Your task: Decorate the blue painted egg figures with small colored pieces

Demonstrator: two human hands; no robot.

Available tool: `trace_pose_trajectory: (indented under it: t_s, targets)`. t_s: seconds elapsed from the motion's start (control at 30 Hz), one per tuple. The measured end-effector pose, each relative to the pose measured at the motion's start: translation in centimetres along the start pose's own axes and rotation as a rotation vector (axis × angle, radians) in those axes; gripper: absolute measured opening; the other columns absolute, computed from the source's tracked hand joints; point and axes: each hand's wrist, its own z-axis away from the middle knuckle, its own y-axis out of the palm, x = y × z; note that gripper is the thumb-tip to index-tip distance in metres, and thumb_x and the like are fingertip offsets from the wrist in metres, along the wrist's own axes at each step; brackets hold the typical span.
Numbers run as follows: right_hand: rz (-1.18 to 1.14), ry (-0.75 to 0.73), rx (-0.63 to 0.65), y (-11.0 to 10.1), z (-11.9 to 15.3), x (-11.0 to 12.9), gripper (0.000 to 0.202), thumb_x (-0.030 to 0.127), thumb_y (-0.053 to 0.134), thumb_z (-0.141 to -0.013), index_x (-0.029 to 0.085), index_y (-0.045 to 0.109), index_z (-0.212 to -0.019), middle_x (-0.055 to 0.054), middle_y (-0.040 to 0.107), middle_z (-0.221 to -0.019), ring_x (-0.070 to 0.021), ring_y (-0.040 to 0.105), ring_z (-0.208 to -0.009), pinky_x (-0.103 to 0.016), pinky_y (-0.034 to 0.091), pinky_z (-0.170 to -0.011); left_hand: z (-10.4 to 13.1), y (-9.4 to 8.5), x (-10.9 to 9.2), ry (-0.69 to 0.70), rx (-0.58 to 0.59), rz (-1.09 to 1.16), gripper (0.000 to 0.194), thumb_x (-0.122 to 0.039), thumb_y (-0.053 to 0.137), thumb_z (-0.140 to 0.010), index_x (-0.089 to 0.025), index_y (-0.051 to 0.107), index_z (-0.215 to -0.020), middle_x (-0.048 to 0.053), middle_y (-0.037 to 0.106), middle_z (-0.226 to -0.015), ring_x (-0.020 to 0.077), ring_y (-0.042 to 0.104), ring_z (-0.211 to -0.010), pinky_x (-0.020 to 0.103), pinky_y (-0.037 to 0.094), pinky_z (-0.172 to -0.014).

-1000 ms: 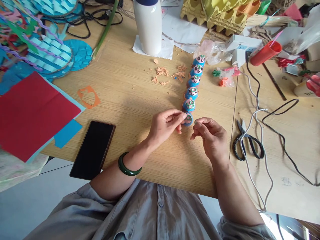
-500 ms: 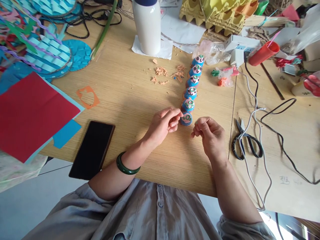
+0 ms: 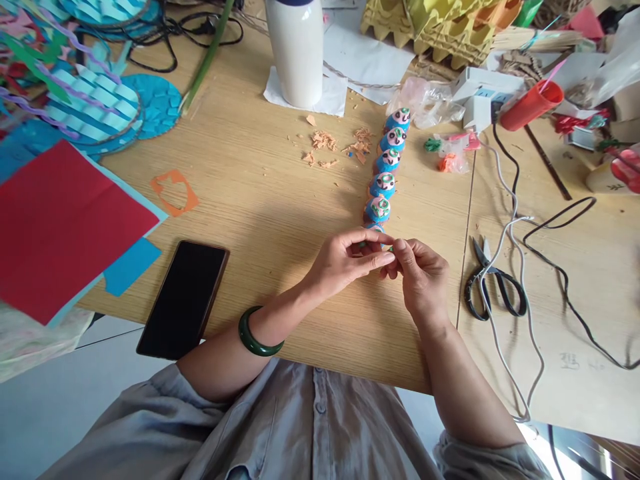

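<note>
A row of painted domes (image 3: 383,183), blue with pink faces and green and dark markings, runs away from me across the wooden table. In front of its near end my two hands meet at the fingertips. My right hand (image 3: 423,273) is closed in a pinch on a tiny green piece (image 3: 391,249), mostly hidden by the fingers; its material is unclear. My left hand (image 3: 343,260), above a green bangle (image 3: 257,333), brings its thumb and index finger together around the same bit. The nearest dome is partly covered by my left hand.
Black scissors (image 3: 493,280) lie on the right, with cables (image 3: 515,227) over them. A phone (image 3: 183,300) and red paper (image 3: 70,227) are on the left. Shavings (image 3: 324,140), a white bottle (image 3: 297,57) and yellow egg trays (image 3: 425,30) stand farther back.
My left hand has moved right from beside the nearest dome to my right fingertips, and now hides part of that dome. My right hand has stayed almost in place, still pinching.
</note>
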Motion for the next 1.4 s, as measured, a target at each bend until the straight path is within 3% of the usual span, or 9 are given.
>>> trace_pose_trajectory:
  t_s: [0.23,0.4,0.57,0.77,0.93,1.17,1.27,1.4]
  targets:
    - [-0.050,0.020,0.044,0.0,0.2,0.1,0.044,0.051,0.068,-0.094,0.020,0.065,-0.064,0.002,0.060,-0.060,-0.0093,0.058,-0.051,-0.025,0.052,-0.053,0.0,-0.1,0.0,0.191,-0.051,-0.145,0.033,-0.047,0.082,-0.082,-0.015,0.073,-0.079,0.000,0.069,-0.066,0.0040,0.050,-0.047,0.019,0.035,-0.043]
    - [-0.160,0.103,0.073,-0.1,-0.1,-0.1,0.038,0.051,0.076,-0.088,0.019,0.069,-0.067,0.002,0.062,-0.064,-0.0091,0.058,-0.050,-0.025,0.056,-0.049,0.1,-0.2,0.1,0.137,-0.110,-0.149,0.034,-0.048,0.084,-0.079,-0.015,0.077,-0.083,0.002,0.071,-0.071,0.0048,0.051,-0.049,0.019,0.035,-0.043]
    - [-0.140,0.084,0.050,0.0,-0.1,0.0,0.037,0.048,0.077,-0.087,0.019,0.068,-0.066,0.003,0.061,-0.061,-0.0080,0.058,-0.049,-0.022,0.055,-0.049,0.3,-0.1,0.1,0.026,-0.106,-0.085,0.032,-0.042,0.085,-0.078,-0.016,0.082,-0.097,0.001,0.070,-0.075,0.0039,0.047,-0.050,0.019,0.034,-0.043]
    - [-0.125,0.114,0.119,0.0,0.0,0.3,0.035,0.051,0.073,-0.090,0.019,0.073,-0.077,0.002,0.064,-0.068,-0.0088,0.061,-0.053,-0.024,0.058,-0.052,0.1,-0.2,0.1,0.016,-0.189,-0.077,0.032,-0.046,0.086,-0.074,-0.016,0.080,-0.081,-0.002,0.062,-0.059,0.0041,0.042,-0.048,0.020,0.031,-0.044]
    - [-0.194,0.178,0.149,0.0,-0.1,0.6,0.032,0.049,0.082,-0.082,0.019,0.073,-0.076,0.003,0.064,-0.067,-0.0088,0.061,-0.053,-0.023,0.059,-0.051,0.2,-0.3,0.1,-0.004,-0.210,-0.080,0.036,-0.050,0.089,-0.071,-0.016,0.079,-0.078,-0.003,0.057,-0.057,0.0045,0.040,-0.049,0.020,0.031,-0.044]
    - [-0.263,0.224,0.107,0.1,-0.3,1.0,0.035,0.049,0.089,-0.074,0.019,0.072,-0.071,0.004,0.062,-0.062,-0.0075,0.056,-0.051,-0.021,0.058,-0.047,0.2,-0.2,0.2,-0.056,-0.128,-0.026,0.042,-0.053,0.083,-0.077,-0.017,0.083,-0.098,-0.002,0.060,-0.066,0.0029,0.038,-0.047,0.020,0.030,-0.043]
    - [-0.250,0.243,0.131,0.1,-0.3,0.9,0.037,0.052,0.087,-0.075,0.018,0.071,-0.069,0.003,0.061,-0.062,-0.0079,0.056,-0.051,-0.021,0.057,-0.045,0.2,-0.3,0.3,-0.006,-0.111,-0.080,0.038,-0.049,0.086,-0.075,-0.017,0.084,-0.095,-0.001,0.064,-0.066,0.0044,0.043,-0.049,0.021,0.033,-0.044]
    - [-0.195,0.240,0.175,0.0,-0.3,0.5,0.042,0.057,0.079,-0.081,0.018,0.070,-0.069,0.001,0.064,-0.065,-0.0093,0.058,-0.052,-0.023,0.059,-0.047,0.1,-0.2,0.2,0.005,-0.175,-0.126,0.037,-0.051,0.087,-0.073,-0.016,0.081,-0.082,-0.001,0.065,-0.061,0.0060,0.046,-0.050,0.021,0.033,-0.044]
